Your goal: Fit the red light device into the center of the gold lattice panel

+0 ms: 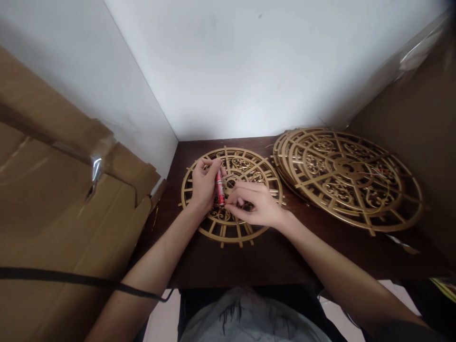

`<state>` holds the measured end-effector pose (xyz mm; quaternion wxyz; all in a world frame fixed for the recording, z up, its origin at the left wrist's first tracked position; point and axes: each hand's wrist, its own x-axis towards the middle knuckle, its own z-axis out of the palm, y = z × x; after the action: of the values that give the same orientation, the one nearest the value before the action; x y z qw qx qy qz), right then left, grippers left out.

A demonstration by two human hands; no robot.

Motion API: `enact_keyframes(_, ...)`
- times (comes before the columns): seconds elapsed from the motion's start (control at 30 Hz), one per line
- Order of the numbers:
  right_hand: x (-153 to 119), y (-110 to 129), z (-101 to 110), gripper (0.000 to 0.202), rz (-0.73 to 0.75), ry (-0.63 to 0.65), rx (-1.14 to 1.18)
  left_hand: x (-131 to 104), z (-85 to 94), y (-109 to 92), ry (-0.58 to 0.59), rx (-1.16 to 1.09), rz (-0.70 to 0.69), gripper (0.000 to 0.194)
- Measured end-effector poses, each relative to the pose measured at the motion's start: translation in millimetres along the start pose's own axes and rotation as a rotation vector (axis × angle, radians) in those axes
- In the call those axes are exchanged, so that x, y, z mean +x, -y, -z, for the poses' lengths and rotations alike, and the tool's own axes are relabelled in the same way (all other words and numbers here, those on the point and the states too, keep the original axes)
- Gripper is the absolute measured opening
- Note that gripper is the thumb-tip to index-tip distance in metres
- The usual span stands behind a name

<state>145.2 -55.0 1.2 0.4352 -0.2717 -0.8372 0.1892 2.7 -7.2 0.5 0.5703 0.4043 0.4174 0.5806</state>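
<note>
Red tube partly hidden by left hand; print unreadable

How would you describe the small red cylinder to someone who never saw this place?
On the dark brown table, find the gold openwork disc left of the stack. Over it, the left hand holds the small cylinder. Its red colour sets it apart from the gold disc.
</note>
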Motion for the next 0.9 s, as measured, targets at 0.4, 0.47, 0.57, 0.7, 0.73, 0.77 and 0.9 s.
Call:
enact_keyframes(0.4, -0.8, -0.5, -3.0, 0.012, -0.008, 0.035, -0.086, -0.3, 1.0, 0.9, 0.005, 0.014, -0.019, 0.031)
enact_keyframes(0.47, -1.0, -0.3, -3.2, 0.012, -0.01, 0.036, -0.105, -0.3, 0.6, 1.0, 0.005, 0.017, -0.026, 0.032)
enact_keyframes(0.57, -1.3, -0.1, -3.8, 0.014, -0.008, 0.03, -0.123, -0.2, 0.4, 1.6, -0.002, 0.023, -0.025, 0.032)
enact_keyframes(0.7, -0.9, 0.5, -4.5, 0.017, -0.019, 0.04, -0.158, -0.1, 0.7, 3.1, -0.003, 0.024, -0.046, 0.031)
enact_keyframes(0.73, -0.7, 0.7, -4.6, 0.018, -0.02, 0.047, -0.165, -0.1, 0.7, 3.4, -0.002, 0.025, -0.052, 0.031)
enact_keyframes(0.77, -0.4, 0.9, -4.6, 0.02, -0.02, 0.054, -0.172, -0.2, 0.7, 3.6, -0.002, 0.026, -0.056, 0.031)
enact_keyframes(0.9, 0.0, 1.0, -4.7, 0.023, -0.011, 0.072, -0.185, -0.7, 0.1, 3.3, -0.003, 0.032, -0.061, 0.03)
